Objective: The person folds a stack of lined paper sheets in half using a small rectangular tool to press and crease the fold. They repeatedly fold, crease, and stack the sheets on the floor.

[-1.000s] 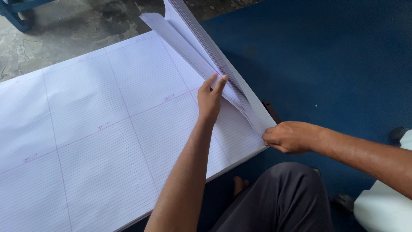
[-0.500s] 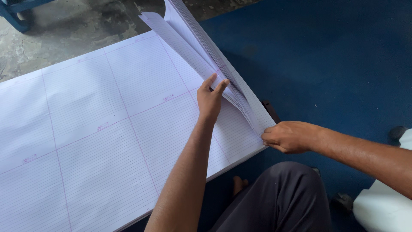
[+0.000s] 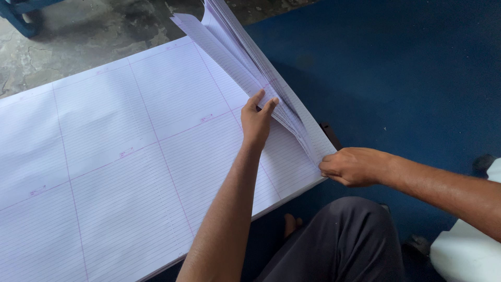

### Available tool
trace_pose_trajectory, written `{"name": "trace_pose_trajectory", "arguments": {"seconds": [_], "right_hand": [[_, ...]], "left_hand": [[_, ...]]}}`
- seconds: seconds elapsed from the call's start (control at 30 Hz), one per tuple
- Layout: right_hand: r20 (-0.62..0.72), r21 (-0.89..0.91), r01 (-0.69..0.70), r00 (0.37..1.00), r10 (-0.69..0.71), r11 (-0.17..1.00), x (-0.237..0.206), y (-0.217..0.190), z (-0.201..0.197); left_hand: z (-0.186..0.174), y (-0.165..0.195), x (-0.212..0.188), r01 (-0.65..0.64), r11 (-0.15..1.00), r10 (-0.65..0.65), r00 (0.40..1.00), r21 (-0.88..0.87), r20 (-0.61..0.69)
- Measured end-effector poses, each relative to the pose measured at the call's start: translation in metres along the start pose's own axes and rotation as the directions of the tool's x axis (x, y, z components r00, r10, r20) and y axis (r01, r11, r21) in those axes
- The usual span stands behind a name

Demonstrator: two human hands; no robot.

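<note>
**Sheets fanned, corner pinched**

Nothing much has shifted: left hand [image 3: 257, 119] still presses flat-fingered on the fanned sheets [image 3: 245, 57] at upper centre, right hand [image 3: 350, 166] pinching their corner at the stack [image 3: 115, 156] edge. Several sheets are lifted; most still lie flat.

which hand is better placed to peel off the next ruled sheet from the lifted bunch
Left, probably. The left hand has fingertips on the fanned sheet edges; the right hand is pinching the bunch's near corner.
</note>
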State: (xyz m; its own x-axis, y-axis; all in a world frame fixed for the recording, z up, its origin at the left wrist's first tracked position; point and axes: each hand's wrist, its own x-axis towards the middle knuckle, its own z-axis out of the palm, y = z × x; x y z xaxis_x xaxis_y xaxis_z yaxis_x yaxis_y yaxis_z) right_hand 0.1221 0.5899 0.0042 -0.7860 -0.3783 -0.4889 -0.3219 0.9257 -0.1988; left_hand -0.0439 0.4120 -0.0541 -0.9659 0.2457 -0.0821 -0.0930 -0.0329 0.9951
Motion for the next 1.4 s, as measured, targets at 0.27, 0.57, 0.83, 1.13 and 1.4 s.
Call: {"name": "trace_pose_trajectory", "arguments": {"seconds": [0.27,0.57,0.83,1.13,1.4], "right_hand": [[0.028,-0.013,-0.029,0.999,0.03,0.999,0.0,-0.002,0.0],[0.051,-0.016,-0.049,0.997,0.05,0.999,0.003,-0.005,-0.001],[0.011,-0.031,0.025,1.0,-0.025,0.999,0.002,-0.003,0.001],[0.043,-0.024,-0.047,0.998,0.048,0.999,0.002,-0.004,-0.002],[0.016,-0.32,-0.034,0.999,0.041,0.947,-0.005,-0.012,-0.024]], "left_hand": [[-0.004,0.005,-0.004,-0.058,0.998,0.059,0.998,0.032,-0.013],[-0.001,-0.002,-0.001,-0.13,0.988,0.13,0.991,0.083,0.005],[0.0,0.002,-0.004,-0.062,0.987,0.067,0.997,0.146,-0.024],[0.0,-0.008,0.005,-0.079,0.989,0.084,0.996,0.128,-0.038],[0.0,-0.011,0.002,-0.062,0.987,0.073,0.995,0.146,-0.069]]}}
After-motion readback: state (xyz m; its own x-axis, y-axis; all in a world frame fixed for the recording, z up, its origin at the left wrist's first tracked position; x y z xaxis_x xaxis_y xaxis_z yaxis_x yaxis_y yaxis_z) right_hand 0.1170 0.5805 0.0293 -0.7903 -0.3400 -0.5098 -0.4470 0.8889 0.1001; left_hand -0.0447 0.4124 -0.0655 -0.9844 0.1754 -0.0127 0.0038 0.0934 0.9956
